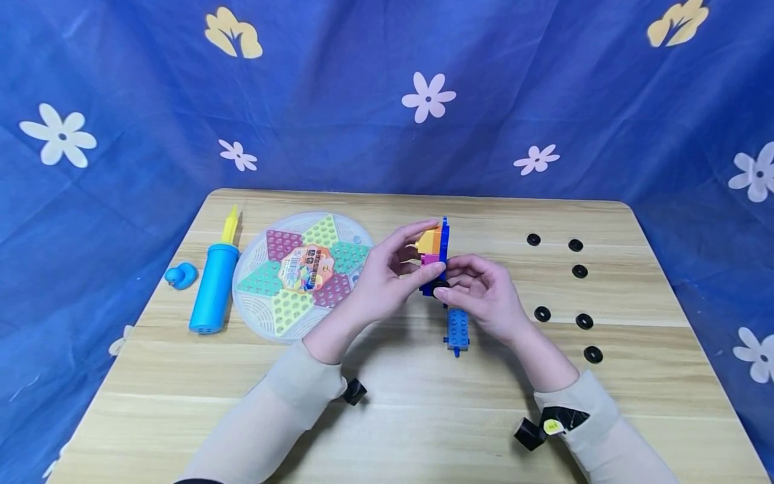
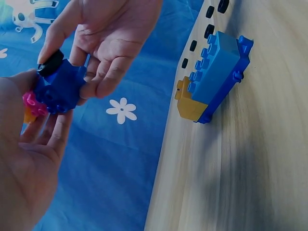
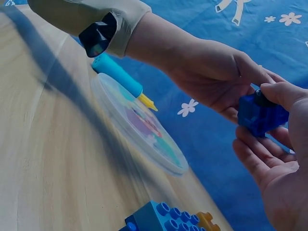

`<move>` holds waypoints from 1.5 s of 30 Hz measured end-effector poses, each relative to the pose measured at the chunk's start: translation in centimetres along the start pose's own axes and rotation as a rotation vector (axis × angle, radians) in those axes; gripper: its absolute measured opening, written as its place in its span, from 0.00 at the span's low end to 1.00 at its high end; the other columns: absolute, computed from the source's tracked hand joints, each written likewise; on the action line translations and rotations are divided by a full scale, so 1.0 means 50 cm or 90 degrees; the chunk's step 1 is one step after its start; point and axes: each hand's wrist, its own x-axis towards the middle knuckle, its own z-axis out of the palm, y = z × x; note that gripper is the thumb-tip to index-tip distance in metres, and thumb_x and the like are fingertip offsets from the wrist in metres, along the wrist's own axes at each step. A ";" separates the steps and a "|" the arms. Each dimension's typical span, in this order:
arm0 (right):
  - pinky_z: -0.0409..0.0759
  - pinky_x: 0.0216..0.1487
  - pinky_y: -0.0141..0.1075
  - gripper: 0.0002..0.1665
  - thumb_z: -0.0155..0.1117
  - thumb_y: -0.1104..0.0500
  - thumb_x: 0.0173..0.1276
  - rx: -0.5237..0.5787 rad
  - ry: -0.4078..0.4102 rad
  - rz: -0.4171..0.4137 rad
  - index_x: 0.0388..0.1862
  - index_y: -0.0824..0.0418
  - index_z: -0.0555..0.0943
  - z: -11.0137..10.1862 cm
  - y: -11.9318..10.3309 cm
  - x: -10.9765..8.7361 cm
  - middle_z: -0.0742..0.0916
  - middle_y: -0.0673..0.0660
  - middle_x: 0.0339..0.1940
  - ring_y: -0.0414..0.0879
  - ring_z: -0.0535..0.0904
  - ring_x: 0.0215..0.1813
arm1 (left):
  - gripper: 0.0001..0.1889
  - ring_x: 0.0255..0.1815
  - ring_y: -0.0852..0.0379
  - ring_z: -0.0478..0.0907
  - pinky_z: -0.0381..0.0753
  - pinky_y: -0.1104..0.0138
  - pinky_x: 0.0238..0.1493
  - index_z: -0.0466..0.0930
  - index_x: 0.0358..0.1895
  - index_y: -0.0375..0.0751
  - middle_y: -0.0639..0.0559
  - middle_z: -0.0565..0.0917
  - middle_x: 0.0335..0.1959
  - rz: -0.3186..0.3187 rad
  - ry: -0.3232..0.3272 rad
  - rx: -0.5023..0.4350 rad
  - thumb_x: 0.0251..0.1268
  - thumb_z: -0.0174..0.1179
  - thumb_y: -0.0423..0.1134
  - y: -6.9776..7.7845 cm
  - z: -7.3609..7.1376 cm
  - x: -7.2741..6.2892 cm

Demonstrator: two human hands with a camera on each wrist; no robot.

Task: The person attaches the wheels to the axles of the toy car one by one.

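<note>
The head view looks forward and down from above the near side of the table (image 1: 423,430), far enough back to take in both far corners and the blue cloth (image 1: 338,114) beyond. The left wrist view, steeply rolled, looks from close by the left hand (image 1: 387,279) past the far edge; the right wrist view, also rolled and close to the right hand (image 1: 488,296), faces the left edge. Both wrist views share the hands and the blue piece (image 2: 63,87).

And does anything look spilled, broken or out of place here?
Nothing looks spilled or plainly broken. Six black wheels lie loose toward the right, and the standing block vehicle shows bare axle pegs, which seems more like unfinished assembly than damage.
</note>
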 end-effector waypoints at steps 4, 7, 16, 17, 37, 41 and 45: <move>0.89 0.48 0.38 0.25 0.71 0.76 0.66 -0.020 0.001 0.024 0.61 0.77 0.77 -0.003 -0.002 0.001 0.87 0.67 0.51 0.50 0.88 0.48 | 0.31 0.48 0.46 0.87 0.90 0.56 0.48 0.74 0.75 0.47 0.43 0.82 0.61 -0.015 0.001 -0.013 0.71 0.69 0.28 -0.003 -0.001 0.003; 0.89 0.50 0.39 0.27 0.72 0.76 0.66 -0.043 -0.008 0.035 0.63 0.77 0.77 -0.011 -0.001 0.002 0.86 0.69 0.53 0.50 0.88 0.49 | 0.31 0.48 0.45 0.88 0.90 0.56 0.47 0.74 0.75 0.46 0.42 0.81 0.61 -0.028 0.002 -0.022 0.72 0.68 0.27 -0.005 -0.004 0.003; 0.88 0.53 0.43 0.30 0.72 0.78 0.66 -0.094 -0.036 0.010 0.66 0.77 0.75 -0.069 -0.011 -0.015 0.85 0.71 0.57 0.53 0.89 0.51 | 0.29 0.46 0.45 0.88 0.90 0.56 0.45 0.75 0.74 0.48 0.43 0.82 0.59 -0.045 0.016 -0.004 0.73 0.68 0.29 -0.013 -0.018 -0.002; 0.88 0.53 0.43 0.29 0.71 0.78 0.66 -0.105 -0.033 0.005 0.66 0.77 0.75 -0.079 -0.013 -0.017 0.85 0.70 0.56 0.53 0.89 0.52 | 0.29 0.46 0.46 0.88 0.90 0.56 0.44 0.76 0.74 0.49 0.44 0.82 0.58 -0.048 0.017 0.001 0.73 0.68 0.30 -0.013 -0.020 -0.003; 0.85 0.51 0.27 0.25 0.73 0.77 0.66 -0.365 0.134 0.032 0.62 0.75 0.81 -0.343 -0.064 -0.087 0.89 0.51 0.53 0.40 0.88 0.49 | 0.28 0.41 0.47 0.88 0.88 0.60 0.40 0.79 0.71 0.51 0.49 0.84 0.57 -0.069 0.036 0.057 0.71 0.70 0.30 -0.030 -0.050 -0.032; 0.82 0.48 0.21 0.25 0.77 0.64 0.69 -0.516 0.151 0.101 0.63 0.68 0.82 -0.397 -0.051 -0.096 0.87 0.59 0.58 0.47 0.88 0.52 | 0.28 0.40 0.48 0.87 0.88 0.60 0.39 0.79 0.71 0.53 0.50 0.85 0.57 -0.069 0.038 0.065 0.71 0.70 0.31 -0.034 -0.052 -0.034; 0.78 0.48 0.18 0.28 0.78 0.60 0.70 -0.607 0.128 0.129 0.64 0.70 0.81 -0.444 -0.023 -0.108 0.84 0.70 0.61 0.66 0.84 0.55 | 0.28 0.40 0.49 0.88 0.88 0.60 0.38 0.79 0.72 0.54 0.50 0.85 0.57 -0.074 0.039 0.068 0.72 0.70 0.31 -0.034 -0.052 -0.035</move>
